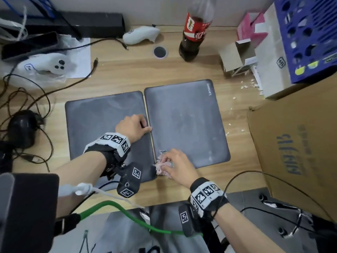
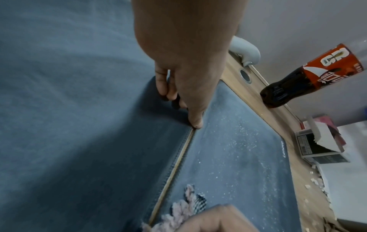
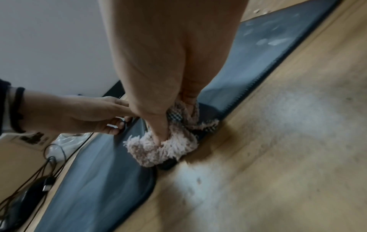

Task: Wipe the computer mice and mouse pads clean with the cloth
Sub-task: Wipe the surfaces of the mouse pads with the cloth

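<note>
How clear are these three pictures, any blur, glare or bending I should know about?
Head view: mostly sharp, but wide-angle bending at the edges curves the cardboard box, and the cola bottle top is smeared. Left wrist view: the near mouse pad is soft and bluish, and the left hand is fairly clear. Right wrist view: the desk is blurred with a pale glare patch; the cloth under the right hand is sharper.

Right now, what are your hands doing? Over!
Left hand presses left grey mouse pad. Right hand grips fluffy pink cloth at right grey mouse pad near corner. Black mouse untouched. Nothing blocking.
</note>
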Motion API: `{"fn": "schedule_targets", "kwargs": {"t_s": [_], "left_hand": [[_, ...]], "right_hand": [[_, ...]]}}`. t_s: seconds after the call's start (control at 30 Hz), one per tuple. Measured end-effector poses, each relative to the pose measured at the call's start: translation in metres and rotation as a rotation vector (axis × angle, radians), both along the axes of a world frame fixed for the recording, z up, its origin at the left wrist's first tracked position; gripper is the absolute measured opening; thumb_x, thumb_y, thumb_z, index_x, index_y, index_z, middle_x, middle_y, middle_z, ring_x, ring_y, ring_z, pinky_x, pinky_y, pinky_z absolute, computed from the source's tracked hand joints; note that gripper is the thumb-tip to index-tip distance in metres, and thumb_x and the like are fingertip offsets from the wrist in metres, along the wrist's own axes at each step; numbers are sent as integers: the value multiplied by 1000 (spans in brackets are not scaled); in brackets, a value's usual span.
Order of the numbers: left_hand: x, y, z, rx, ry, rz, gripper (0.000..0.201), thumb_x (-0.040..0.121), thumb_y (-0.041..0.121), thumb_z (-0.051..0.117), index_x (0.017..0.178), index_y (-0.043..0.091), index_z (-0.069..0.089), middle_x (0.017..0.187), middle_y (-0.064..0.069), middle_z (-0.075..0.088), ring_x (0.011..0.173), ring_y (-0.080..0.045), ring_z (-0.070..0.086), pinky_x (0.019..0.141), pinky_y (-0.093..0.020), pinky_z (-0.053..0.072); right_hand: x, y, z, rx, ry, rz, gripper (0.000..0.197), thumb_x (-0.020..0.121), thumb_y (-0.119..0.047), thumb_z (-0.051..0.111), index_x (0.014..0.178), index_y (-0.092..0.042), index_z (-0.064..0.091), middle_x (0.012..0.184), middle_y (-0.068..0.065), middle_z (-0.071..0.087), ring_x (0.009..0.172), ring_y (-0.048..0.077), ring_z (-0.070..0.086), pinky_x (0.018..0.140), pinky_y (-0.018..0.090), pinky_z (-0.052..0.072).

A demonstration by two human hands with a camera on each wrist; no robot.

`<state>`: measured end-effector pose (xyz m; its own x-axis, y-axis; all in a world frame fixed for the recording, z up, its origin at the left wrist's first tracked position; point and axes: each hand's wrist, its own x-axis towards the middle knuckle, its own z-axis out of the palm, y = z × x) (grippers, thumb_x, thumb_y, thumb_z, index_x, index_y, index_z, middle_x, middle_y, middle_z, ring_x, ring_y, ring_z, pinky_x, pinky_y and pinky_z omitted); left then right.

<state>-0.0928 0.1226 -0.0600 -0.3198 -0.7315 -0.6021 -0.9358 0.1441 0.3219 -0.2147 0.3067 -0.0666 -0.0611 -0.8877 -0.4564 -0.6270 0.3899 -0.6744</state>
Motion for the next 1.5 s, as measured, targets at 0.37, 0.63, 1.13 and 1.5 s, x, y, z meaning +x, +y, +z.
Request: {"fn": "schedule_targets", "kwargs": {"t_s": [0.37, 0.63, 1.13, 1.5], "left_hand": [[-12, -14, 3, 79, -56, 8, 25, 77, 42, 77, 76, 28, 56, 85, 3, 62, 91, -23, 63, 71, -28, 44], [-9, -15, 0, 108, 15, 137, 32, 72, 37, 84, 67, 24, 55, 72, 5, 59, 80, -22, 62, 66, -27, 43], [-14, -9, 8, -18, 43, -26, 73, 81, 32, 76, 137, 39, 30, 86, 1, 53, 80, -25, 53, 64, -33, 38], [-12, -11, 2, -2, 16, -63, 82, 79, 37, 77, 140, 44, 23, 93, 1, 60, 88, -28, 61, 70, -36, 45]], "right_hand": [[-23, -68, -3, -12, 62, 132, 9, 80, -14, 70, 87, -16, 65, 93, 3, 58, 95, 26, 56, 84, 27, 38], [-59, -157, -1, -4, 173, 93, 12, 81, -19, 71, 84, -23, 61, 100, 4, 62, 95, 22, 57, 79, 27, 41], [-72, -243, -4, -77, 168, -44, 14, 80, -21, 73, 88, -13, 66, 85, 0, 57, 83, 18, 52, 67, 22, 32], [-179, -174, 2, -58, 321, -435, 5, 85, -24, 69, 84, -23, 64, 99, 4, 69, 86, 23, 62, 69, 26, 43]]}}
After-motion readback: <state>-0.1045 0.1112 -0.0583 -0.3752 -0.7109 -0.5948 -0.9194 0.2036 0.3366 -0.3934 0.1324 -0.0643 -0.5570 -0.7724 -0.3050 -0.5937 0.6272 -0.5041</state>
